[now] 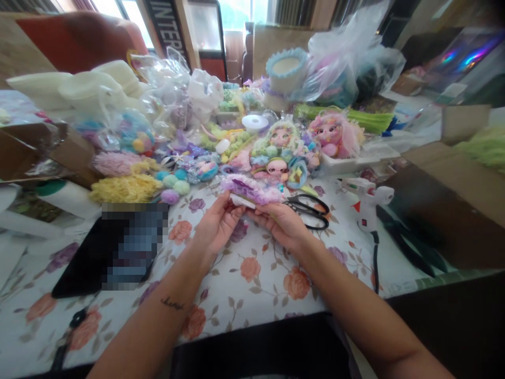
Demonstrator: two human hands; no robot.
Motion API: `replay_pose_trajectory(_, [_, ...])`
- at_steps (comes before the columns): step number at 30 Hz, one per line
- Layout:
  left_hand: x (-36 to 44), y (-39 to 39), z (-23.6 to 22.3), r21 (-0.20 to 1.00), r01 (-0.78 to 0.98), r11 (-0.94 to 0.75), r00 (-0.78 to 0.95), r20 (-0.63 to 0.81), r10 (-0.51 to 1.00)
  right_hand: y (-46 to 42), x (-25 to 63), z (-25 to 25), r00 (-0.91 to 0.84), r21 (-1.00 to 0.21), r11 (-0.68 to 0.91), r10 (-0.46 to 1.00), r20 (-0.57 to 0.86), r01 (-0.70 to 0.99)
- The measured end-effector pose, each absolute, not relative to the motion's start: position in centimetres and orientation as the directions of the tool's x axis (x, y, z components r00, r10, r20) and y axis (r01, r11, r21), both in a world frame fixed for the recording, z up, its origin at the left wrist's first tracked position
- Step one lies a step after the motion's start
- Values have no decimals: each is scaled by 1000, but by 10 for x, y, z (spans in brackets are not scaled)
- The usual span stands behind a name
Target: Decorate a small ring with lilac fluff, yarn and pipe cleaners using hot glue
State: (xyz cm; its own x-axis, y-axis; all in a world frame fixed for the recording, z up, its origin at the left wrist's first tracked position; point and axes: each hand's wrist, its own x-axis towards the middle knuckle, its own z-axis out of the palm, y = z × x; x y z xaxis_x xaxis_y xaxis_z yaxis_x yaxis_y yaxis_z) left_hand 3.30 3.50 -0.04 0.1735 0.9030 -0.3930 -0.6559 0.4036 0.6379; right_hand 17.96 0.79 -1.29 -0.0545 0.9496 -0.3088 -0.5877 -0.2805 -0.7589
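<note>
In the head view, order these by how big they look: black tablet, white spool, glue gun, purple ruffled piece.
1. Black tablet
2. Glue gun and purple ruffled piece: too alike to rank
3. White spool

A tablet [81, 258] is lying on the tablecloth [229, 263] left of the left hand [215, 226], scissors [300, 206] and a glue gun [365, 204] right of the right hand [286, 225], dolls [281, 138] behind the craft piece [252, 190] between both.

One head-worn camera looked forward and down — from above and behind the left hand [215, 223] and right hand [286, 223] — near enough to take in both forearms [158, 302], its wide view running across the table [262, 302] to a window [246, 13] far beyond the hands.
</note>
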Motion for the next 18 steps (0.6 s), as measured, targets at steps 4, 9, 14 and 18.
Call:
replay_pose_trajectory(4, [37, 33, -1, 680, -638, 361, 157, -344, 926, 7, 179, -12, -50, -764, -285, 948, -315, -579])
replay_pose_trajectory(9, [38, 28, -2, 719, -624, 305, 165, -260, 952, 8, 180, -12, 10, -779, -261, 946, -325, -570])
replay_pose_trajectory(14, [40, 23, -7, 800, -548, 244, 208, -152, 966, 9, 180, -17, 14, -783, -243, 952, -305, -573])
replay_pose_trajectory(18, [43, 20, -9, 851, -481, 209, 149, -156, 977, 8, 176, -20, 8, -800, -239, 957, -291, -550])
